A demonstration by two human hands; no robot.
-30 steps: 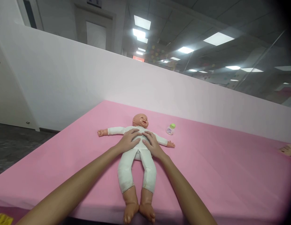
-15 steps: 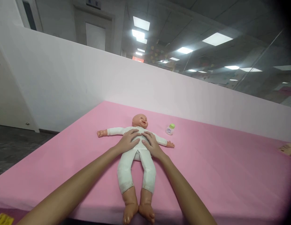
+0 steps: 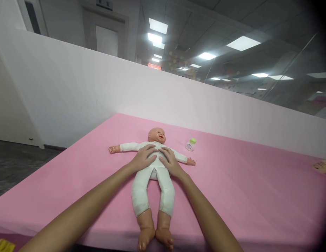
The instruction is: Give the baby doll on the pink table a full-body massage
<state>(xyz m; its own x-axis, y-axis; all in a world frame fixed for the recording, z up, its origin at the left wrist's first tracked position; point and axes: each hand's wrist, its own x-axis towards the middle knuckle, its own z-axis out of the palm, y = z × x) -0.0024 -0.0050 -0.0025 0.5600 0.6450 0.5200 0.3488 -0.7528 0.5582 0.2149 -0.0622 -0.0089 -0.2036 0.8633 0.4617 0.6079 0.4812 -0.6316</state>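
Both hands flat: left hand (image 3: 144, 158) and right hand (image 3: 170, 160), fingers spread, pressing the doll (image 3: 152, 182) chest. Soft cloth body looks light; grip the torso beneath the fingers.

Doll (image 3: 152, 175) in white suit, pink mat (image 3: 244, 189), bottle (image 3: 190, 145) w/ green cap.

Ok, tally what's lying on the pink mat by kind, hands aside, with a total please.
Doll: 1, flat on its back, left hand and right hand resting on its chest.
Small bottle with a green cap: 1, beside the doll's arm.
Tan item at the mat's right edge, cut off by the frame: 1.
Total: 3
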